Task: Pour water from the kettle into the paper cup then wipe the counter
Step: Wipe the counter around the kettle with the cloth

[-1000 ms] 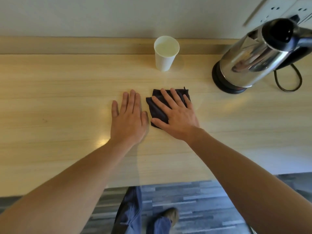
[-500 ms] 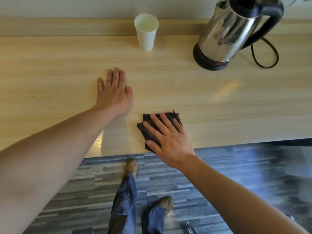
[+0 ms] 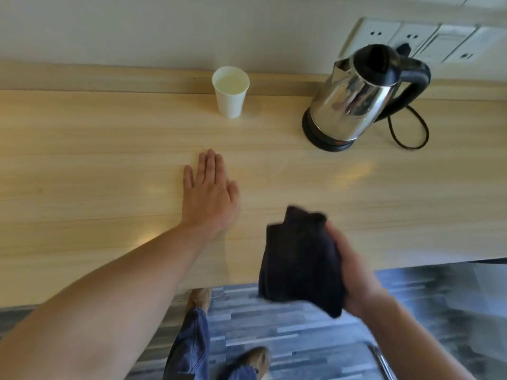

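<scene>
The left hand (image 3: 208, 197) lies flat on the pale wooden counter (image 3: 82, 165), palm down, fingers straight and together, gripping nothing; its forearm runs off the lower left corner. Behind it, near the raised back edge, the white paper cup (image 3: 230, 96) stands upright with liquid inside and no print visible. Lower, at the counter's front edge, the right hand (image 3: 354, 270) is closed around a dark folded cloth (image 3: 300, 263), lifted and motion-blurred, so its fingers are mostly hidden behind the fabric. At the back right stands the stainless electric kettle (image 3: 354, 105) on its black base, cord looping beside it; no brand is legible. White wall sockets (image 3: 417, 39) above are partly cut off.
</scene>
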{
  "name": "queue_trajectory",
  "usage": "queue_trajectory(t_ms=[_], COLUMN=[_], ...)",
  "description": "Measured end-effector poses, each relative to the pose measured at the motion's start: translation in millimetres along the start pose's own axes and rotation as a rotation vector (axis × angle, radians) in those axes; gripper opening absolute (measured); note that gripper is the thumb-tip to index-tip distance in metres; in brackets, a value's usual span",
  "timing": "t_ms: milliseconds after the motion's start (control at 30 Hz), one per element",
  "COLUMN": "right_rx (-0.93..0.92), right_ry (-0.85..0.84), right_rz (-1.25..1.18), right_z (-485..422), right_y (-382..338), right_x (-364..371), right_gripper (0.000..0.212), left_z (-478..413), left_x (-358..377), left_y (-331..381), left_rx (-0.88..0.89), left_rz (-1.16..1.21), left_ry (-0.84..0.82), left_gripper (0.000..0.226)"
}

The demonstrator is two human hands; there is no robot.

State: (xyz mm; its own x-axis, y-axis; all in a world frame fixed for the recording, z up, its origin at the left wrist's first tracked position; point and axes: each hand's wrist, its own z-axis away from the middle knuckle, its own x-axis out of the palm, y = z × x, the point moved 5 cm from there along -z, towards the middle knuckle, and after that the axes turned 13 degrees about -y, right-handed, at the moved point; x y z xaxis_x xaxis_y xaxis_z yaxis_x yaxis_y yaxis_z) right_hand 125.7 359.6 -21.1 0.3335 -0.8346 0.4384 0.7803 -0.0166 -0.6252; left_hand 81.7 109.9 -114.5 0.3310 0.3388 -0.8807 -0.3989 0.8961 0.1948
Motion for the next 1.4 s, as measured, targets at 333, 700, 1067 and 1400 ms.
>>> queue_trajectory(t_ms=[333,700,1067,1400], right_rx=[-0.246,-0.235,-0.236,-0.242], right_ry=[0.024,0.198,0.15,0.095], right_rz=[1.474,1.955,1.956,1.97], right_z=[-188.5,-251.2,-210.2,-138.9], right_y=[-154.9,-118.7,-77.7,-12.1], right_x=[12.5,2.6,-5.5,-19.5], right_gripper=[0.055,0.07,0.067,0.071], left_z=[-6.7,-8.6,-4.7,-2.8], left_x=[3.1,7.5,4.2,2.9], left_y=[-0.9,-1.8,-0.7,1.1], left_rx=[0.019,0.014,-0.009,-0.027], left_rz=[0.004,-0.002,-0.014,-0.067], left_ry=[-0.023,-0.03,0.01,0.039], left_gripper=[0.072,0.071,0.071,0.072])
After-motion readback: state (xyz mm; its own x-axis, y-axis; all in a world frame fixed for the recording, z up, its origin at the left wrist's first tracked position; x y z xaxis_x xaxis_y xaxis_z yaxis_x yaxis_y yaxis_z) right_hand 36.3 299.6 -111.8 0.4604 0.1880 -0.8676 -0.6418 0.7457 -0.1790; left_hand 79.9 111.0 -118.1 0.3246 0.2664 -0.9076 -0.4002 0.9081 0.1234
